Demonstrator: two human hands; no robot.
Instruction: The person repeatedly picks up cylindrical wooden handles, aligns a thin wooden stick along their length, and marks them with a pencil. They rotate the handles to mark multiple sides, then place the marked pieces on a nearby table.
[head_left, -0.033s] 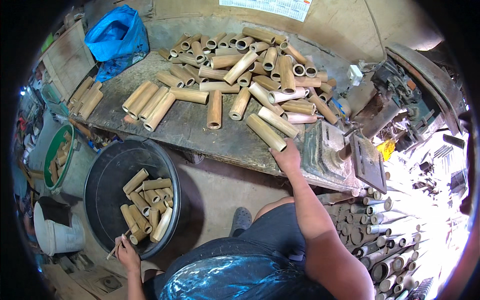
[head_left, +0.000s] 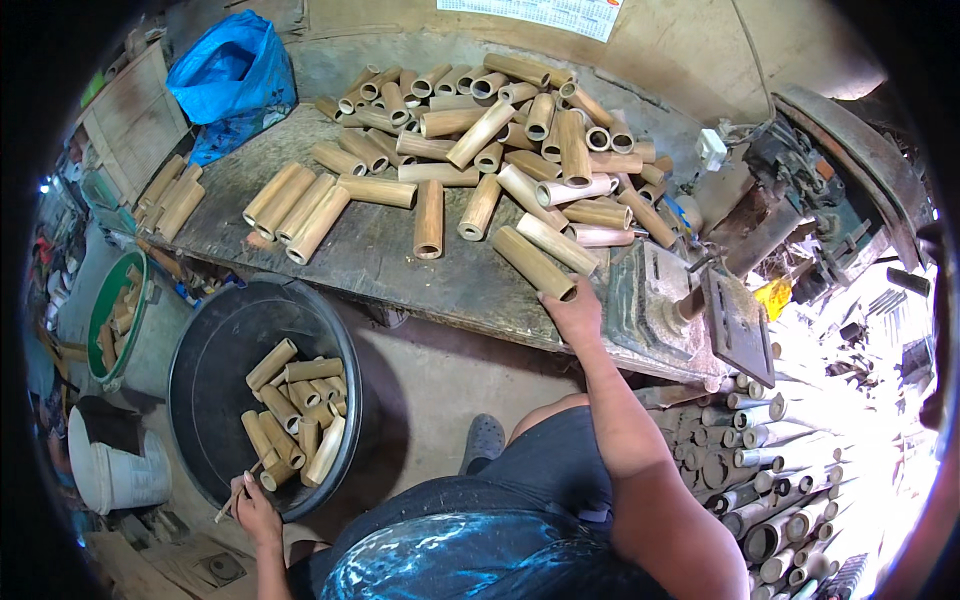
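My right hand [head_left: 574, 314] is closed at the near end of a cut bamboo tube [head_left: 533, 262], which lies slanted on the front of the workbench. Its thumb shows at the left of the tube's end, while the other fingers are partly hidden. Beside that tube rests a paler bamboo tube [head_left: 557, 243]. Low on the left, my left hand [head_left: 258, 514] pinches a thin tan stick [head_left: 224, 510] at the rim of a black tub [head_left: 190, 345]. Several bamboo pieces [head_left: 283, 405] lie jumbled inside the tub.
A big heap of bamboo tubes [head_left: 450, 122] covers the back of the workbench [head_left: 385, 262]. A blue plastic bag [head_left: 240, 90] stands at its far left. A metal machine base [head_left: 650, 305] sits at the right end, above stacked bamboo poles [head_left: 790, 460]. A white bucket [head_left: 135, 475] stands left.
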